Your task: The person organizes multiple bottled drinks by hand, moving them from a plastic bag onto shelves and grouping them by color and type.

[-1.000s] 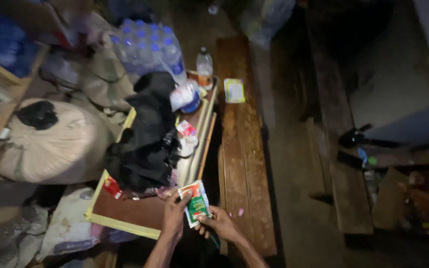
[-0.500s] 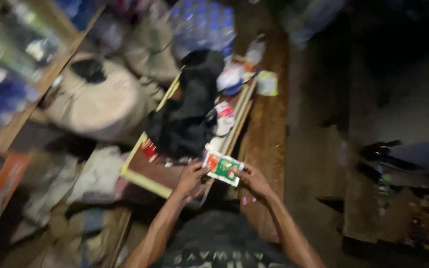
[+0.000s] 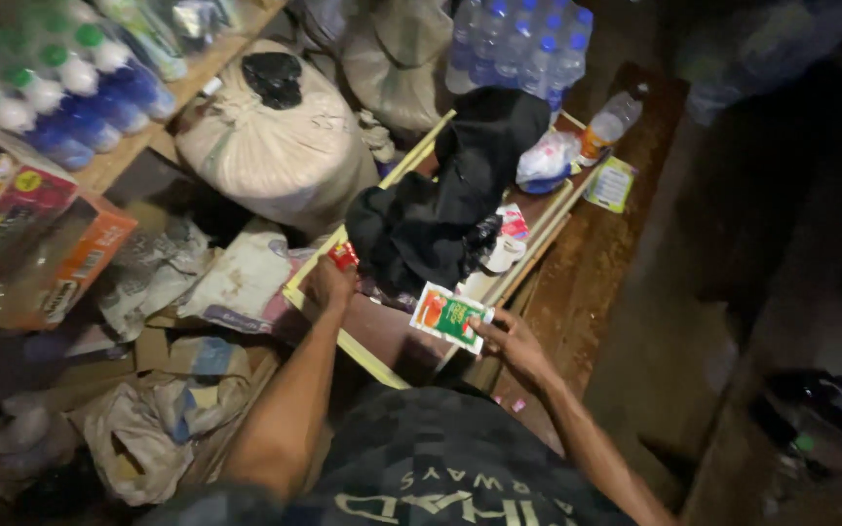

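Note:
My right hand (image 3: 516, 343) holds a small flat packet (image 3: 451, 317), white with orange and green print, above the yellow-edged wooden tray (image 3: 316, 310). My left hand (image 3: 328, 284) is at the tray's left edge, fingers closed on a small red item (image 3: 344, 255). A heap of black cloth (image 3: 445, 200) lies in the tray just beyond both hands. Behind the cloth are a small white pot (image 3: 505, 251), a plastic bag (image 3: 546, 161) and a bottle with an orange label (image 3: 604, 128).
A wooden bench (image 3: 592, 263) runs along the tray's right side, with a yellowish card (image 3: 611, 184) on it. A full pale sack (image 3: 270, 146), a shrink-wrapped pack of water bottles (image 3: 518, 44), shelves of bottles (image 3: 51, 88), an orange carton (image 3: 46, 258) and crumpled bags (image 3: 177, 292) crowd the left.
My left hand has let go of the packet and gone left to the tray's edge, onto the small red item. My right hand alone keeps the packet. The view has swung left.

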